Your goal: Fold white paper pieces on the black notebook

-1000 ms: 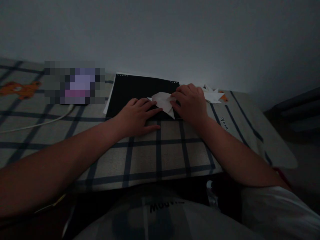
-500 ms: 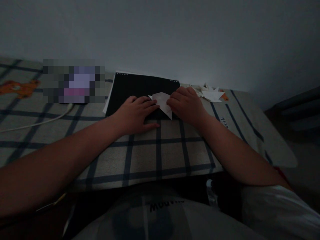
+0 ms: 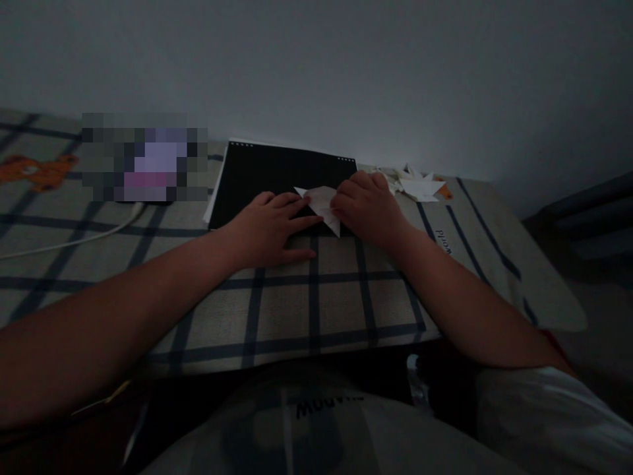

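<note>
A small piece of folded white paper (image 3: 322, 199) with pointed corners lies on a black notebook cover (image 3: 277, 173). My left hand (image 3: 271, 227) rests with its fingers spread, two fingertips touching the left part of the paper and the thumb stretched out near the notebook's front edge. At the paper's right side, the curled fingers of my right hand (image 3: 368, 208) pinch its edge. That hand covers the paper's right end and the notebook's right front corner.
More folded white paper pieces (image 3: 420, 185) lie just right of the notebook. To the left is a blurred-out phone-like device (image 3: 158, 161) with a white cable (image 3: 106, 234). A checked cloth (image 3: 287, 310) covers the table, and a wall (image 3: 316, 72) stands behind it.
A finger of my left hand has slid slightly right along the paper's lower part. My right hand still holds the paper in nearly the same spot.
</note>
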`<state>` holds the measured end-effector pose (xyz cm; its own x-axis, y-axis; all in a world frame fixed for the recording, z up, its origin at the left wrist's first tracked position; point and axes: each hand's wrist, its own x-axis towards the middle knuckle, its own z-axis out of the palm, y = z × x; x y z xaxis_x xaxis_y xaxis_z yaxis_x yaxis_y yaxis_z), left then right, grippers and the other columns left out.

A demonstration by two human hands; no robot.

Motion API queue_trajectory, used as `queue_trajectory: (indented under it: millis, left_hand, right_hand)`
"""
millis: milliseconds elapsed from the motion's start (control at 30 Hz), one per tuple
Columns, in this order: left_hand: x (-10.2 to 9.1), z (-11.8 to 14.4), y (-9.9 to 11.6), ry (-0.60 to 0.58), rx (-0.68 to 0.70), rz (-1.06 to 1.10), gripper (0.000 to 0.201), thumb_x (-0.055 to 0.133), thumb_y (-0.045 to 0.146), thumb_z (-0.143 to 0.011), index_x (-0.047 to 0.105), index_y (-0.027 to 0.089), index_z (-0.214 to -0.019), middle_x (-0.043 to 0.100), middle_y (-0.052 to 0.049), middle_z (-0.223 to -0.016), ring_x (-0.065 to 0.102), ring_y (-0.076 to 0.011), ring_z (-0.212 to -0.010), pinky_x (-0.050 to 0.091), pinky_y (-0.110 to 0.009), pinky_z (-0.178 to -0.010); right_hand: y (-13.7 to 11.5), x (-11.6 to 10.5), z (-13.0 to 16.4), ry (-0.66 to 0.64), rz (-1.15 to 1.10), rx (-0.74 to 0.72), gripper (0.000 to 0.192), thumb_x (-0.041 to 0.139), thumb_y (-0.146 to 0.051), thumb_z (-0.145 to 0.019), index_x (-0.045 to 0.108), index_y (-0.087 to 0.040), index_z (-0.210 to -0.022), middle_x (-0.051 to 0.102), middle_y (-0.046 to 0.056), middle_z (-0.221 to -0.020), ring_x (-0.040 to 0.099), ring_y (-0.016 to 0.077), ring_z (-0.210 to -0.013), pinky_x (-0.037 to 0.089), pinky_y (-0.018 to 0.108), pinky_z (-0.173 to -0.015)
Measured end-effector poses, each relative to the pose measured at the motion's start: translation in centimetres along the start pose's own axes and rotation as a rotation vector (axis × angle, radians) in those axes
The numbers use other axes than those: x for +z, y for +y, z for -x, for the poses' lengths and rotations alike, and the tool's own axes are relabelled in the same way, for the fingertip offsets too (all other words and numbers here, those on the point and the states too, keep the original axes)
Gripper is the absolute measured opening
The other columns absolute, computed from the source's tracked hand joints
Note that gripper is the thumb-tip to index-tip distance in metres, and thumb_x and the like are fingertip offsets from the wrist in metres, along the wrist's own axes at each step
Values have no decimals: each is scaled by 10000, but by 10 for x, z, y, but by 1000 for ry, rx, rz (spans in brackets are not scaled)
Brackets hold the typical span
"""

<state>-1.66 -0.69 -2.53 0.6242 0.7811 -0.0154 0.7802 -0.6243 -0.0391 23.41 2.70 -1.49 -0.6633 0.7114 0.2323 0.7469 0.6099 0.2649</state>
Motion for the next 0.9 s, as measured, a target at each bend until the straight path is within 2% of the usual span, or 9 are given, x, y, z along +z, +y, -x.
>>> queue_trajectory:
  millis: [167,433,667,900]
  left_hand:
    - [0,0,2,-6,-1,-13,760,530,728,-1114,478,377,-1786,378,-93,-1904,414,-401,-1695,338,-548,-1297]
    - [-4,0,4,-40,-10,-10,784,531,726,-1121,413,381,-1815,339,-104,-1919,395,-419,-1711,329,-553,-1305]
    - [-3,0,3,-35,-3,-12,792,521,742,-1117,437,362,-1807,338,-111,-1918,385,-418,-1715,335,-557,-1302]
    - [-3,0,5,-44,-15,-17,796,522,742,-1116,439,355,-1806,346,-115,-1915,389,-426,-1712,334,-563,-1303]
  right_hand:
    - [-1,-1,-1,11,76,-57,295,528,-197,-1145,817,-227,-1100,794,114,-1123,599,328,-1223,402,474,-1002]
    - [4,2,3,83,59,-131,275,553,-219,-1151,807,-242,-1047,790,74,-1094,609,316,-1219,386,467,-1015]
    - [1,-5,5,23,81,-188,302,531,-194,-1160,804,-234,-1034,811,71,-1045,629,310,-1230,391,472,-1044]
    - [-3,-7,6,48,158,-253,241,584,-224,-1162,794,-229,-1041,818,57,-1012,624,289,-1195,417,461,-1042]
